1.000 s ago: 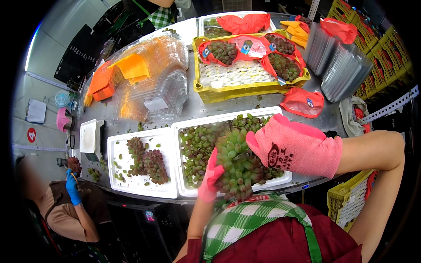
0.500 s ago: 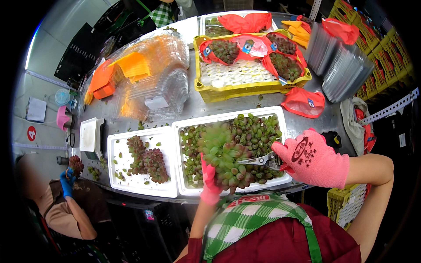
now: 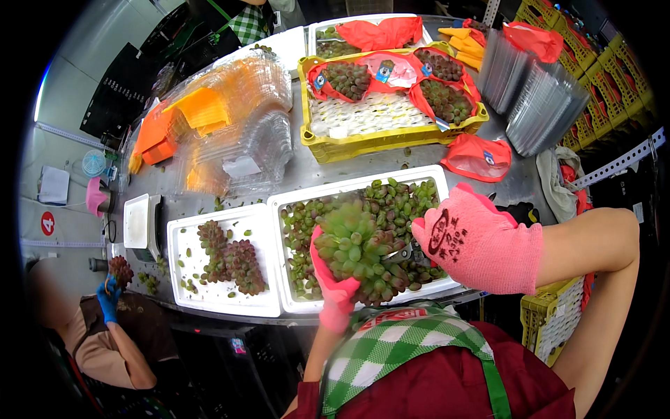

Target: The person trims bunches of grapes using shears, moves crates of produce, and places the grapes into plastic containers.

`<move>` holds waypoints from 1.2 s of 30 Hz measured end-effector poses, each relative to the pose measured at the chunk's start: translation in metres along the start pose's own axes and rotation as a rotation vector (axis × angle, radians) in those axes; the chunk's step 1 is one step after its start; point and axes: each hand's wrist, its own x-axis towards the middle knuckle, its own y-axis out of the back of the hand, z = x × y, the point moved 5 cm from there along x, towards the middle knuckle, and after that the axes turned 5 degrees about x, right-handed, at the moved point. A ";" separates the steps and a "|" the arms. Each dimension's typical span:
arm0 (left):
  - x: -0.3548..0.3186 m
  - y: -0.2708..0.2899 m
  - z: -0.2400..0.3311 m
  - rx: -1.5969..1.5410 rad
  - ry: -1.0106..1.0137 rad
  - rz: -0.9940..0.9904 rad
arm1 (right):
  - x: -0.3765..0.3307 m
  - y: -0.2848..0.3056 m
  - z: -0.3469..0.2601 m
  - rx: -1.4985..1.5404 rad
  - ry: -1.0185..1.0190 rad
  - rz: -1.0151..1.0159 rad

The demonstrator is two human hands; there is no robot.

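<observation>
My left hand [image 3: 335, 286], in a pink glove, is closed round the underside of a bunch of grapes [image 3: 352, 248], green on top and reddish at the tips. The bunch is held above a white tray [image 3: 277, 209] full of loose grapes [image 3: 401, 202]. In my right hand [image 3: 464, 241], also pink-gloved, is a pair of metal scissors [image 3: 398, 253]. Their blades reach in against the bunch's right side, and the glove hides the handles. Two darker bunches [image 3: 244, 265] lie with a few single grapes in the smaller white tray [image 3: 209, 304] on the left.
Beyond the trays stands a yellow crate [image 3: 335, 150] with grapes in red bags. Clear plastic boxes [image 3: 258, 140] are stacked left of it, more [image 3: 544, 112] to the right. A scale [image 3: 143, 216] sits at the left, near a co-worker's blue-gloved hand [image 3: 108, 297] holding grapes.
My left hand has turned, showing more of its back, and the bunch has turned with it. My right hand has moved a little left, pushing the scissors deeper against the bunch.
</observation>
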 end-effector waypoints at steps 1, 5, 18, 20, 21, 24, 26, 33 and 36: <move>-0.002 0.016 -0.019 0.026 0.051 -0.005 | 0.001 -0.002 -0.001 -0.023 0.023 -0.021; 0.000 0.019 -0.025 -0.003 0.029 -0.045 | 0.004 -0.004 -0.004 -0.049 0.046 -0.003; -0.005 0.027 -0.032 -0.262 0.080 -0.049 | -0.007 -0.003 0.004 0.300 -0.131 0.193; -0.005 0.028 -0.034 -0.311 0.097 -0.065 | -0.009 -0.012 0.006 0.504 -0.194 0.304; -0.006 0.027 -0.034 -0.336 0.102 -0.072 | -0.010 -0.017 0.006 0.606 -0.224 0.360; -0.005 0.029 -0.035 -0.351 0.098 -0.091 | -0.013 -0.022 0.007 0.883 -0.272 0.555; -0.006 0.030 -0.034 -0.252 0.047 -0.085 | -0.015 -0.023 0.007 0.931 -0.288 0.627; -0.011 0.010 -0.018 -0.288 0.059 -0.033 | -0.015 -0.030 0.005 0.587 -0.342 0.689; -0.012 0.005 -0.015 -0.267 0.031 -0.033 | -0.013 -0.032 0.003 0.613 -0.340 0.662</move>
